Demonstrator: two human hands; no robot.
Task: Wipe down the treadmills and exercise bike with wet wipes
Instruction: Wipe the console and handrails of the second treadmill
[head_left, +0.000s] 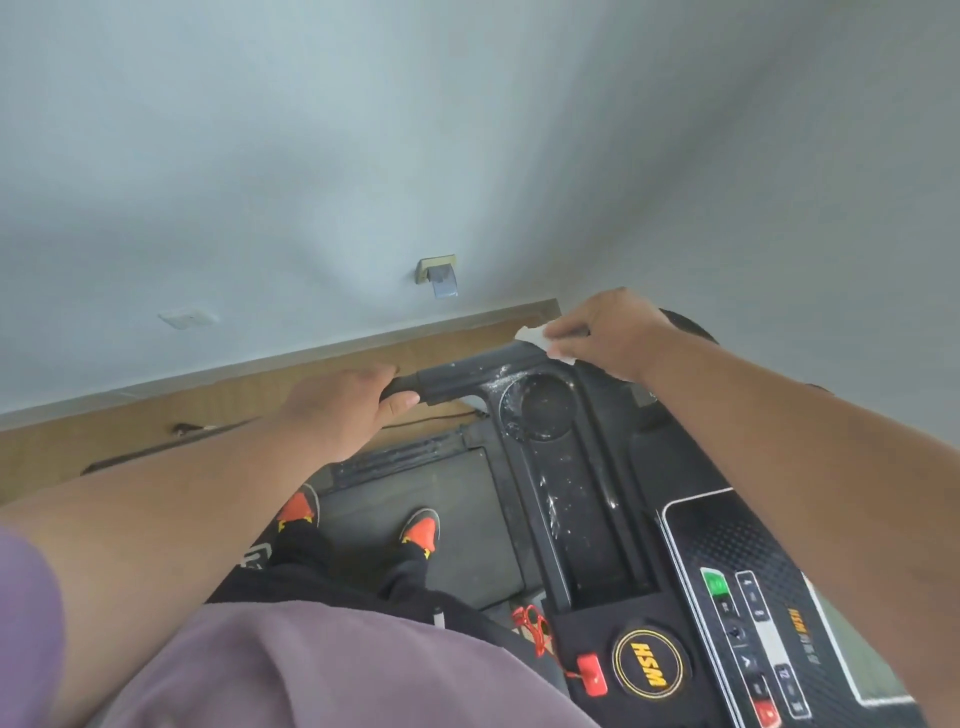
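I stand on a black treadmill whose console (737, 571) fills the lower right. My left hand (343, 410) grips the black handlebar (447, 382) at its left end. My right hand (608, 332) pinches a white wet wipe (540, 340) and presses it on the console's far top edge, just beyond the round cup holder (540, 408). White dust or residue streaks the cup holder rim and the tray channel (566, 499) below it.
The treadmill belt (467, 519) lies under my orange-and-black shoes (421, 530). A red safety key and cord (566, 649) hang by the round logo badge. The wood floor (156, 431) meets a pale wall with a socket (184, 317) and a small fixture (439, 275).
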